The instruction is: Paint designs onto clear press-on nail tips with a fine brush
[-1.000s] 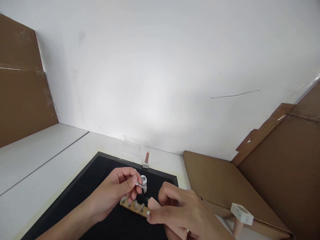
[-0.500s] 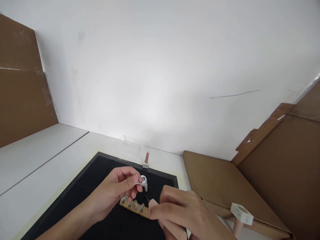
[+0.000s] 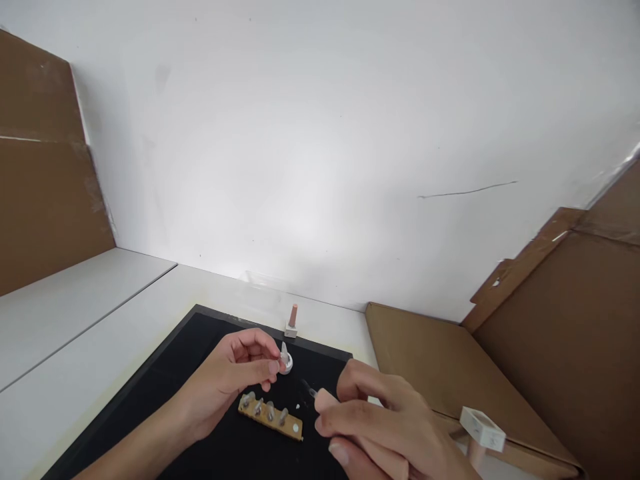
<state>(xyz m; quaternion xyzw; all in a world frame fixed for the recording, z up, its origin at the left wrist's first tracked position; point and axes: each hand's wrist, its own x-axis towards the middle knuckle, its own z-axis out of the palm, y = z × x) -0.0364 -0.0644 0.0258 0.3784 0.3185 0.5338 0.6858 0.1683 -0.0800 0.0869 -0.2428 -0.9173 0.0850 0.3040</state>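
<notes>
Between thumb and fingers, my left hand (image 3: pixel 245 367) pinches a small clear nail tip (image 3: pixel 285 351), its point upward. Right at those fingertips is a small round white piece (image 3: pixel 288 366); whether it is attached to the tip I cannot tell. My right hand (image 3: pixel 385 420) is closed around the pinkish handle of a nail polish brush (image 3: pixel 327 402), its dark bristles pointing left, apart from the nail tip. Below my left hand, a tan display strip (image 3: pixel 273 425) holds several clear nail tips in a row, with a white dot at its right end.
A black mat (image 3: pixel 200 393) covers the white table (image 3: pixel 150 293). A nail polish bottle with a pink cap (image 3: pixel 293 316) stands at its far edge. At right, a whitish square-ended object (image 3: pixel 483 428) is near a cardboard box (image 3: pixel 420 353). A white wall (image 3: pixel 300 167) rises behind.
The nail tip in my left hand has turned from pointing down to pointing up. My right hand with the brush has moved right, uncovering the strip's right end.
</notes>
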